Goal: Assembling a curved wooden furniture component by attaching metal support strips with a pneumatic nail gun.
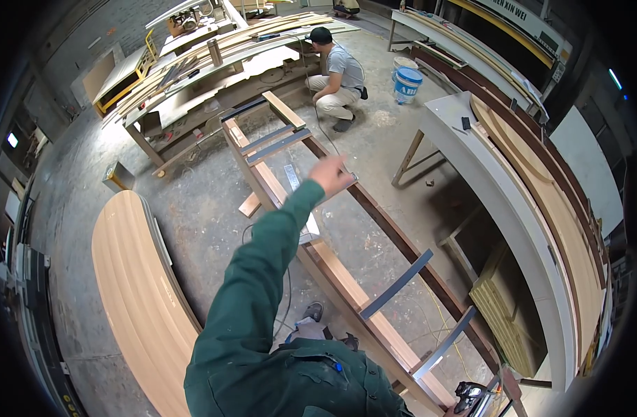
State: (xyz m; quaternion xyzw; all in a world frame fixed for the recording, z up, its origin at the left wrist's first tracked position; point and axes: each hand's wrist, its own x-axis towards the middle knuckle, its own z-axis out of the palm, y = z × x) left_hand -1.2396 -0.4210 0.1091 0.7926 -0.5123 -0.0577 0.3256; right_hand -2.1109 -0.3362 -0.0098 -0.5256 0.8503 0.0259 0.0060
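Note:
My left arm, in a green sleeve, reaches forward over a long wooden frame. My left hand is closed and slightly blurred above the frame's right rail; whatever its curled fingers hold, if anything, I cannot make out. Dark crosspieces span the frame. A flat silver-white piece lies within it near the left rail. Low at the right edge of the frame, a black and silver power tool shows. My right hand is at it, mostly cut off by the picture's lower edge, fingers closed on its grip.
A person crouches beyond the frame, near a workbench loaded with wood strips. Curved wooden panels stand on the left. On the right are a curved white bench and a blue bucket. Cables trail across the floor.

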